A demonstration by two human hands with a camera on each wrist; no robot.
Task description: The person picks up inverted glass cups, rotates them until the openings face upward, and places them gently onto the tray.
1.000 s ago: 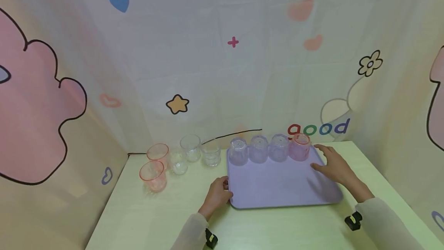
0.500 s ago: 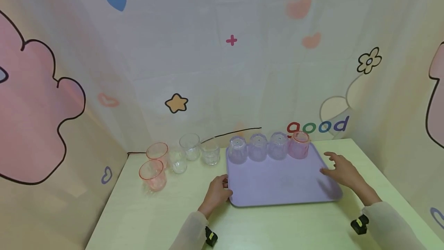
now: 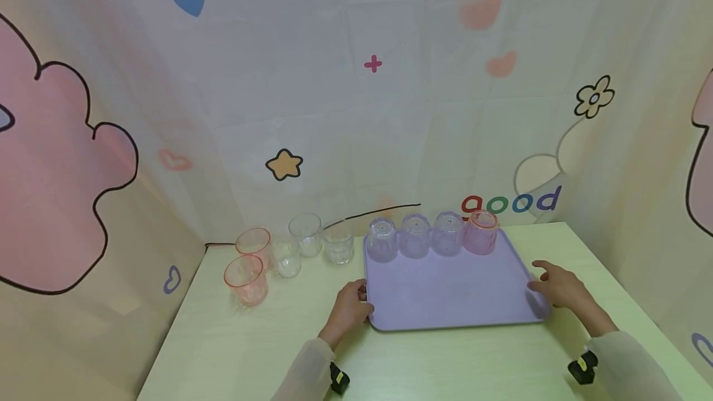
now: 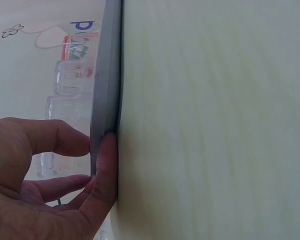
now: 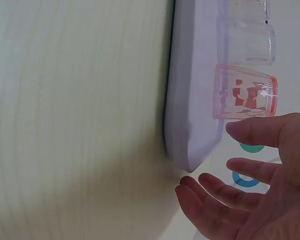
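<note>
A lavender tray lies on the table with a row of upside-down cups along its back edge. Three of these are clear cups, and at the right end stands a pink cup. My left hand pinches the tray's left rim, thumb on the inner side and fingers against the outer wall in the left wrist view. Beside the tray's right edge hovers my right hand, fingers loosely spread and holding nothing; in the right wrist view its fingertips come close to the tray's corner.
Left of the tray stand several upright cups: two pink ones, the front pink cup nearest me, and some clear glasses, including a short glass close to the tray. A printed curtain hangs behind the pale table.
My right hand has moved away from beside the pink cup, sliding right and toward me along the tray's right edge. The left hand, tray and cups have stayed in place.
</note>
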